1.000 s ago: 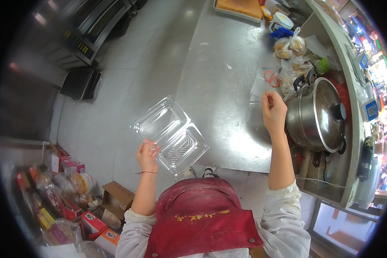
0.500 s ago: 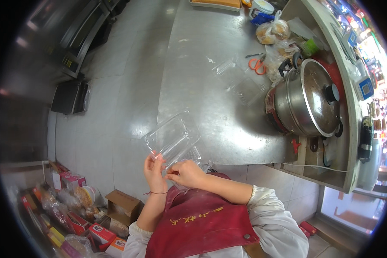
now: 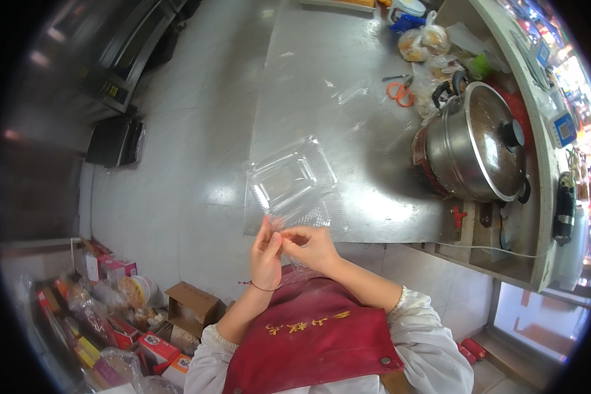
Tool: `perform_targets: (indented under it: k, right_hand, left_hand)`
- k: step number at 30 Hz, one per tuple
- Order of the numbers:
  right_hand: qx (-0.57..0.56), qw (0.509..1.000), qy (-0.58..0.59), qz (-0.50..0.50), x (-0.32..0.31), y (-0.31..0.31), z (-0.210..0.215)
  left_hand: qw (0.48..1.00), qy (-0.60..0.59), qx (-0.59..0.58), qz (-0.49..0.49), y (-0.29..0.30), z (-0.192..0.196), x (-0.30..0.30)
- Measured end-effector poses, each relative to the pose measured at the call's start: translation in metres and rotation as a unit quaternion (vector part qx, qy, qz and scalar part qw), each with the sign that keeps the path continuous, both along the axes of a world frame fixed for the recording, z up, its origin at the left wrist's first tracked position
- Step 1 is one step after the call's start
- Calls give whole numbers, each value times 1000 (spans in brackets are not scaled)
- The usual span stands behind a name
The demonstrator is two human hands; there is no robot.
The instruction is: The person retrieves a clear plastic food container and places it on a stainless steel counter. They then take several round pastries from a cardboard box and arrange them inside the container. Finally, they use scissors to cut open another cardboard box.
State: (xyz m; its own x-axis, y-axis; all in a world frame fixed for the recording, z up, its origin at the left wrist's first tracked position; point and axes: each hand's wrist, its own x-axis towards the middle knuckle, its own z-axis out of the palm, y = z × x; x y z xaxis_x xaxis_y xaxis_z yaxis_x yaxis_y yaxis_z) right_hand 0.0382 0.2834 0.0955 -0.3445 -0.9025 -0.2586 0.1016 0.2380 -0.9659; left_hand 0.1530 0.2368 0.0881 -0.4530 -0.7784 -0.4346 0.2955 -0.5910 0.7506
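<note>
A clear plastic clamshell container (image 3: 284,180) is held up at the near edge of the metal table, its ribbed walls catching the light. My left hand (image 3: 266,259) pinches its near left corner between thumb and fingers. Beside it, my right hand (image 3: 312,248) is closed with thumb and forefinger together at the container's near edge, almost touching the left thumb. A second layer of clear ribbed plastic shows under the first; where the two layers join is hard to make out.
On the metal table (image 3: 322,79) lie another clear plastic container (image 3: 381,125) and orange-handled scissors (image 3: 400,94). A lidded steel pot (image 3: 469,144) stands at the right, near bagged buns (image 3: 423,43). An open cardboard box (image 3: 192,307) sits on the floor at lower left.
Both hands and the clear container have shifted right and slightly away from me in the picture. The container has turned, and the hands have drawn closer together.
</note>
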Motion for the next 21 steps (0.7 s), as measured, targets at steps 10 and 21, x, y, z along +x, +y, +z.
perform_targets:
  k: [10,21]
  right_hand:
    - [23,995,-65,76,-9,12,19]
    - [-5,975,-195,103,-14,16,12]
  left_hand:
    - [999,24,33,-18,0,6,1]
    - [999,10,-13,-31,-5,8,5]
